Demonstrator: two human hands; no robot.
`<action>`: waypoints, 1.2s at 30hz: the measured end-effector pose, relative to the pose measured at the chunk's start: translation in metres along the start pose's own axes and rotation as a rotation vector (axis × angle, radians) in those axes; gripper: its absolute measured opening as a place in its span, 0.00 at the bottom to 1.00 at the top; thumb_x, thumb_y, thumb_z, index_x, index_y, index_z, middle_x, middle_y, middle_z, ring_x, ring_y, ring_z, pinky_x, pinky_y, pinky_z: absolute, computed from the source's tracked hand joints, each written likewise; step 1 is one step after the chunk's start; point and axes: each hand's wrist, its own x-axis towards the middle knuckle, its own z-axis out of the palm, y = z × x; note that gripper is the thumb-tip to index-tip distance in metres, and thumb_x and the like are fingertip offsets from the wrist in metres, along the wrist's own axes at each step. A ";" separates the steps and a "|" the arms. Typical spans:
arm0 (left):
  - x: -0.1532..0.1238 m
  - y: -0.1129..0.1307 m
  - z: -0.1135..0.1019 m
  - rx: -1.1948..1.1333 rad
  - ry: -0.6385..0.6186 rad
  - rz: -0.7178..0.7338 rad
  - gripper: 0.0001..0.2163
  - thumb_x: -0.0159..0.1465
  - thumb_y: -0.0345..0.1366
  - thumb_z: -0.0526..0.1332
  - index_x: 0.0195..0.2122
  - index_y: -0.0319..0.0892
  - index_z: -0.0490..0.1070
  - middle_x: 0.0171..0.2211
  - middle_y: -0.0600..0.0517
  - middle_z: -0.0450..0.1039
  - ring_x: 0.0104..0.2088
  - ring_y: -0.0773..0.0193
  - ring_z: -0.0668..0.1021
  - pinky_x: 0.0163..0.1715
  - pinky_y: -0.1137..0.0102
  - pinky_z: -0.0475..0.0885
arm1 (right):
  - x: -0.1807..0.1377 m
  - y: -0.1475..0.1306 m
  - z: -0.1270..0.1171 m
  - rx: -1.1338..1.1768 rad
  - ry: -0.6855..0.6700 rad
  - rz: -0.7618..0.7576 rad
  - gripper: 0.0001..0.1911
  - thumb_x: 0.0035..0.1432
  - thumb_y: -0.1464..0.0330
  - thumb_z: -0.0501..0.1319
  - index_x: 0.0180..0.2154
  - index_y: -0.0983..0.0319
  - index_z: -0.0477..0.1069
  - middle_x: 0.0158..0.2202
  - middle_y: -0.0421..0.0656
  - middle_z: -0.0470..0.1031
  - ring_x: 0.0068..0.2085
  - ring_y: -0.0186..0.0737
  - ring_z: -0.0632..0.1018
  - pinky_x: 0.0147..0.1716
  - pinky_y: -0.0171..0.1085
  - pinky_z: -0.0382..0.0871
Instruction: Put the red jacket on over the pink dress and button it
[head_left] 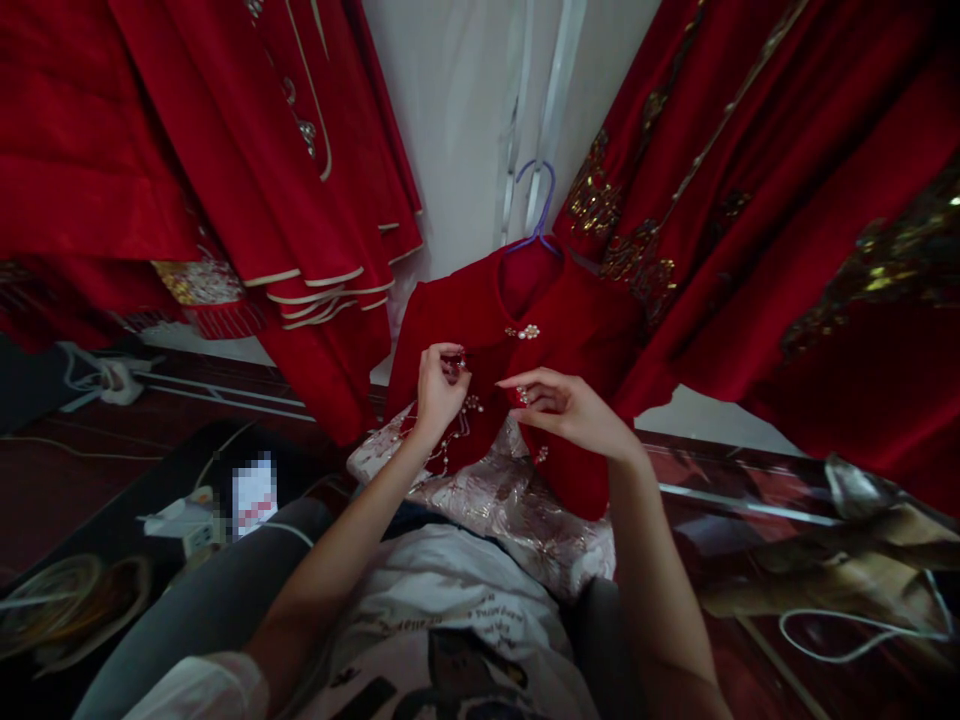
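Note:
A small red jacket (570, 330) hangs on a blue hanger (537, 205) in front of me, with pearl clasps (523, 332) down its front. My left hand (439, 390) is closed, pinching the left front edge of the jacket near a pearl trim (459, 425). My right hand (566, 408) pinches the right front edge at a clasp, its other fingers stretched out. Under the jacket lies a pale embroidered skirt (517, 515) across my lap.
Red embroidered gowns hang at the left (225, 170) and right (787, 220). A white wall (465, 130) is behind. A white power strip (187, 520) and cables (847, 640) lie on the dark glossy floor. My knees in grey trousers (217, 600) are below.

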 end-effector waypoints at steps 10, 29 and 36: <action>-0.001 -0.025 0.005 -0.184 -0.124 -0.051 0.16 0.52 0.23 0.63 0.43 0.40 0.67 0.40 0.49 0.73 0.37 0.68 0.76 0.40 0.71 0.74 | 0.067 0.062 0.045 -0.153 0.393 -0.042 0.21 0.49 0.70 0.67 0.47 0.61 0.73 0.35 0.40 0.72 0.30 0.30 0.75 0.30 0.32 0.73; 0.014 -0.014 -0.002 -0.099 -0.151 -0.070 0.09 0.55 0.30 0.65 0.38 0.38 0.79 0.34 0.48 0.81 0.30 0.66 0.81 0.37 0.69 0.79 | 0.090 0.067 0.049 -0.221 0.497 -0.042 0.11 0.56 0.69 0.60 0.42 0.62 0.72 0.33 0.42 0.74 0.31 0.33 0.77 0.31 0.33 0.75; 0.023 0.000 -0.010 0.016 -0.223 0.056 0.10 0.55 0.27 0.64 0.37 0.41 0.79 0.35 0.50 0.80 0.30 0.67 0.81 0.37 0.69 0.79 | 0.092 0.069 0.049 -0.285 0.534 -0.112 0.10 0.58 0.69 0.58 0.42 0.62 0.72 0.35 0.44 0.74 0.32 0.34 0.75 0.32 0.33 0.74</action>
